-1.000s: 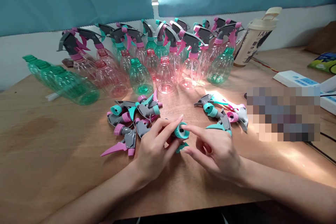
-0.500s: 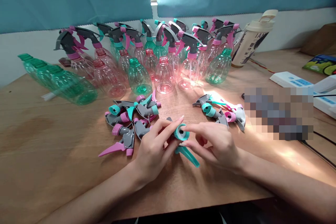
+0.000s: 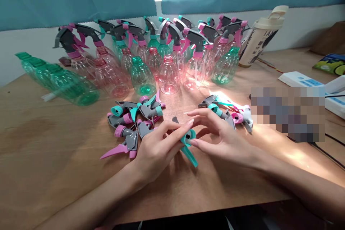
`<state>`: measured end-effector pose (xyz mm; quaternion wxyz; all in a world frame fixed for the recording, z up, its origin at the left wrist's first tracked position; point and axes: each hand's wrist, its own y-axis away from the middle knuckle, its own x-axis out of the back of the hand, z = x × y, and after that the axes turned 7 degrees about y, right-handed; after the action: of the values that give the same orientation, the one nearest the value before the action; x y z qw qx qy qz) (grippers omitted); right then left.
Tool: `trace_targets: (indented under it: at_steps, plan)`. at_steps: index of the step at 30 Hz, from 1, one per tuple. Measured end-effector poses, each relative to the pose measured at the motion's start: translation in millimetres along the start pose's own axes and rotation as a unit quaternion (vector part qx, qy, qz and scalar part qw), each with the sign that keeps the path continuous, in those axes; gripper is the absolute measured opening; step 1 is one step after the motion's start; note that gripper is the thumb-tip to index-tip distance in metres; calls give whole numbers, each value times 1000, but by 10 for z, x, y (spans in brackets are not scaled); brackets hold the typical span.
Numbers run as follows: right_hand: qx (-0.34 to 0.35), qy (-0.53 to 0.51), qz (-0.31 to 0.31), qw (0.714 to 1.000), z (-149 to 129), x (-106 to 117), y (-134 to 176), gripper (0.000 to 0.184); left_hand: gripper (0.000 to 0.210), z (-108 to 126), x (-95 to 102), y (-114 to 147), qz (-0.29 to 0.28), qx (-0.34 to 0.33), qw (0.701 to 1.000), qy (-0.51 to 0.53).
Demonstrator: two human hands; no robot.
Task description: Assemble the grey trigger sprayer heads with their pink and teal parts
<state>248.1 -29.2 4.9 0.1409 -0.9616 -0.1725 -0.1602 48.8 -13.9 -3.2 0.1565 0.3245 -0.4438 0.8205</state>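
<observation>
A trigger spray head [image 3: 191, 155] with a teal collar and teal lever is held in the middle, just above the table. My left hand [image 3: 159, 143] is closed around its grey body, hiding most of it. The collar's open end faces me, with a dark hole inside. On the other side, my right hand [image 3: 218, 134] curves around the spray head, its thumb at the collar's rim and its fingers arched above. Loose spray heads [image 3: 129, 140] in pink, teal and grey lie beside my left hand. Behind my right hand is a smaller group of spray heads [image 3: 214, 109].
Rows of pink bottles [image 3: 169, 79] and green bottles [image 3: 143, 81] stand at the back, many with spray heads on. Several green bottles [image 3: 78, 90] stand at the left. A cream tumbler [image 3: 260, 39], a white power strip [image 3: 304, 81] and cables are at the right.
My right index finger has come away from the collar's opening and is now raised above it; the thumb is at the rim. The teal lever has swung slightly to the left.
</observation>
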Motion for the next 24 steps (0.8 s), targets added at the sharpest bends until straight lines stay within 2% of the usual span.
trace_targets:
  at_steps: [5, 9, 12, 15, 18, 21, 24]
  plan:
    - [82, 173, -53, 980, -72, 209, -41, 59, 29, 2, 17, -18, -74, -16, 997, 12]
    - [132, 222, -87, 962, -131, 281, -64, 72, 30, -4, -5, -11, -84, -40, 995, 29]
    - [133, 191, -80, 969, -72, 205, -44, 74, 31, -20, -34, -6, -71, -35, 996, 44]
    - [136, 146, -39, 979, 54, 46, 4, 67, 29, -27, -54, -7, -55, -26, 997, 51]
    - [88, 114, -2, 990, 117, -58, 34, 57, 25, -23, -55, -9, -50, -10, 997, 51]
    - [53, 66, -52, 995, 55, -5, 12, 53, 25, -13, -47, -4, -63, -5, 997, 46]
    - [15, 19, -110, 994, -41, 108, -31, 59, 29, -3, -46, 4, -87, -1, 995, 51]
